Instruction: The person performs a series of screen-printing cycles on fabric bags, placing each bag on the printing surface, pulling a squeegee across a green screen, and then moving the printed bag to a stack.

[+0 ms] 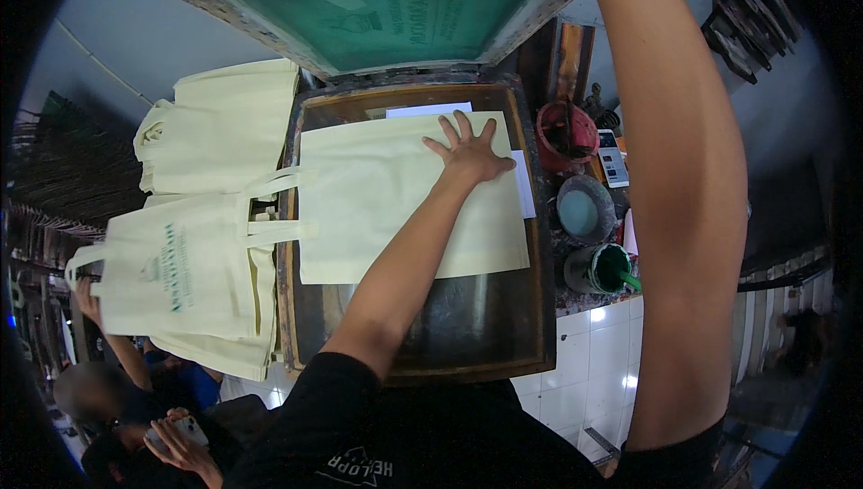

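My left hand [467,155] lies flat with fingers spread on a cream tote bag [387,210]. The bag rests on a dark, wood-edged printing board [485,332], its handles [283,230] pointing left. White sheets [524,185] stick out past the bag's far and right edges. Beyond the board, a screen-printing frame [261,26] with green mesh [360,4] stands tilted up. My right forearm [683,174] reaches up beside the frame's right corner; the hand is beyond the picture's upper edge, so its grip is hidden.
Stacked cream bags [225,125] sit left, near a green-printed tote [180,264]. Another person's hand [87,298] touches that tote; another hand [184,444] holds a phone. At right are a red bucket [553,152], phone [613,161], grey tub [575,188] and green paint can [584,271].
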`<control>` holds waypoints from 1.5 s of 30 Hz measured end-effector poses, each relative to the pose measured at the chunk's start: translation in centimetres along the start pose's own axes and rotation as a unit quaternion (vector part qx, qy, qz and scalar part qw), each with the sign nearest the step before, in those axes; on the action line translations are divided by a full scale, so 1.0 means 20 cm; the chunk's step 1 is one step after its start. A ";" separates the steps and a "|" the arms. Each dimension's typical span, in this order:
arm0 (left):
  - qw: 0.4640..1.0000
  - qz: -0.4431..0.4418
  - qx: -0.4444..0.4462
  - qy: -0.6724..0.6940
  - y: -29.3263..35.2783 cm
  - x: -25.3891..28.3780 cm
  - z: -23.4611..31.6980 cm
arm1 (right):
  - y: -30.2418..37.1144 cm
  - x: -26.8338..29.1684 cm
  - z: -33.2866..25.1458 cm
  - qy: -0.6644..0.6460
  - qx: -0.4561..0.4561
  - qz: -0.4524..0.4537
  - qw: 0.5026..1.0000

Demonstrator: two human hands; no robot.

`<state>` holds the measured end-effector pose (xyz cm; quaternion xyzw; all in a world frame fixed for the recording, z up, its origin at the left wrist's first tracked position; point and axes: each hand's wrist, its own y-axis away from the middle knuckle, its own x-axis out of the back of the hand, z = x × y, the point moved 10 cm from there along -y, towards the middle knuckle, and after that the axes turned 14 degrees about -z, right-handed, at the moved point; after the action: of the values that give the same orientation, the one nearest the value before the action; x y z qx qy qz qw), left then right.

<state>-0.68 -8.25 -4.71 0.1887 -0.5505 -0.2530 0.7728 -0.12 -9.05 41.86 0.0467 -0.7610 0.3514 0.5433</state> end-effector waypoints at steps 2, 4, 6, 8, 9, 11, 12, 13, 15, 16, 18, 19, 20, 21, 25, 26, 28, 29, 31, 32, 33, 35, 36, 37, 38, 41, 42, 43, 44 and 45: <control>1.000 -0.013 0.008 -0.011 -0.02 0.01 0.00 | 0.02 0.01 -0.01 -0.008 -0.004 -0.004 1.000; 0.999 -0.014 0.014 -0.026 -0.03 0.04 0.01 | 0.04 0.02 -0.03 -0.008 -0.010 0.002 1.000; 0.999 -0.006 0.020 -0.047 -0.02 0.07 0.03 | 0.07 0.01 -0.05 -0.009 -0.006 -0.005 1.000; 0.995 0.072 -0.054 0.048 0.03 0.16 0.05 | 0.13 0.00 -0.06 -0.030 -0.004 -0.018 0.999; 0.985 0.110 -0.091 0.096 0.07 0.20 0.05 | 0.19 0.00 -0.06 -0.051 -0.004 -0.027 0.998; 0.913 0.236 -0.229 0.240 0.37 0.32 -0.12 | 0.28 -0.16 -0.14 -0.132 -0.070 -0.090 0.985; 0.839 0.229 -0.351 0.348 0.57 0.39 -0.10 | 0.39 -0.16 -0.18 -0.148 -0.168 -0.132 0.966; 0.803 0.212 -0.391 0.396 0.80 0.42 -0.11 | 0.49 -0.16 -0.18 -0.127 -0.147 -0.107 0.975; 0.741 0.204 -0.441 0.464 1.22 0.37 -0.26 | 0.75 -0.22 -0.23 -0.050 0.025 0.006 0.998; 0.718 0.218 -0.449 0.485 1.39 0.29 -0.37 | 0.88 -0.33 -0.27 -0.096 0.025 -0.031 0.995; 0.683 0.123 -0.384 0.609 1.50 0.00 -0.53 | 1.18 -0.50 -0.35 -0.167 0.024 -0.073 0.983; 0.683 0.068 -0.334 0.646 1.47 -0.18 -0.55 | 1.32 -0.59 -0.35 -0.191 0.020 -0.073 0.979; 0.680 0.019 -0.275 0.680 1.44 -0.37 -0.58 | 1.42 -0.68 -0.36 -0.164 0.034 -0.087 0.982; 0.673 0.035 -0.246 0.697 1.42 -0.54 -0.65 | 1.50 -0.78 -0.40 -0.142 0.056 -0.097 0.983; 0.687 0.037 -0.151 0.710 1.31 -0.86 -0.74 | 1.72 -1.19 -0.42 -0.085 0.063 -0.163 0.981; 0.687 0.029 -0.128 0.715 1.31 -0.88 -0.74 | 1.71 -1.22 -0.42 -0.099 0.054 -0.165 0.980; 0.700 0.001 -0.114 0.705 1.30 -0.88 -0.74 | 1.68 -1.28 -0.38 -0.125 0.036 -0.201 0.971; 0.705 -0.013 -0.106 0.701 1.31 -0.88 -0.74 | 1.61 -1.24 -0.37 -0.139 0.031 -0.236 0.961; 0.701 -0.003 -0.108 0.705 1.32 -0.86 -0.76 | 1.56 -1.18 -0.37 -0.152 0.025 -0.295 0.943; 0.698 -0.001 -0.111 0.708 1.32 -0.86 -0.77 | 1.58 -1.15 -0.39 -0.149 0.024 -0.325 0.933; 0.702 0.000 -0.112 0.703 1.32 -0.86 -0.77 | 1.62 -1.14 -0.40 -0.144 0.021 -0.354 0.924; 0.712 -0.001 -0.115 0.693 1.32 -0.86 -0.75 | 1.74 -1.15 -0.45 -0.134 0.029 -0.369 0.919; 0.714 -0.002 -0.116 0.690 1.31 -0.86 -0.75 | 1.79 -1.18 -0.46 -0.130 0.033 -0.375 0.917; 0.716 -0.003 -0.116 0.688 1.31 -0.86 -0.75 | 1.80 -1.15 -0.48 -0.116 0.043 -0.322 0.939; 0.719 -0.004 -0.113 0.686 1.31 -0.88 -0.76 | 1.82 -1.14 -0.50 -0.104 0.052 -0.270 0.956; 0.709 0.003 -0.101 0.698 1.31 -0.89 -0.77 | 1.77 -1.20 -0.48 -0.066 0.070 -0.206 0.974; 0.710 -0.002 -0.100 0.697 1.31 -0.89 -0.76 | 1.71 -1.24 -0.45 -0.050 0.074 -0.198 0.976; 0.711 -0.007 -0.099 0.696 1.31 -0.89 -0.76 | 1.65 -1.29 -0.41 -0.048 0.073 -0.199 0.976; 0.712 -0.007 -0.095 0.696 1.32 -0.89 -0.77 | 1.58 -1.35 -0.36 -0.048 0.077 -0.199 0.976; 0.713 -0.015 -0.100 0.694 1.32 -0.89 -0.77 | 1.50 -1.40 -0.29 -0.046 0.077 -0.199 0.976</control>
<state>13.96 23.67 -8.07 0.2409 0.1714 -0.1161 0.9482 2.31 8.05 4.18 0.2545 -0.7315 0.2912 0.5616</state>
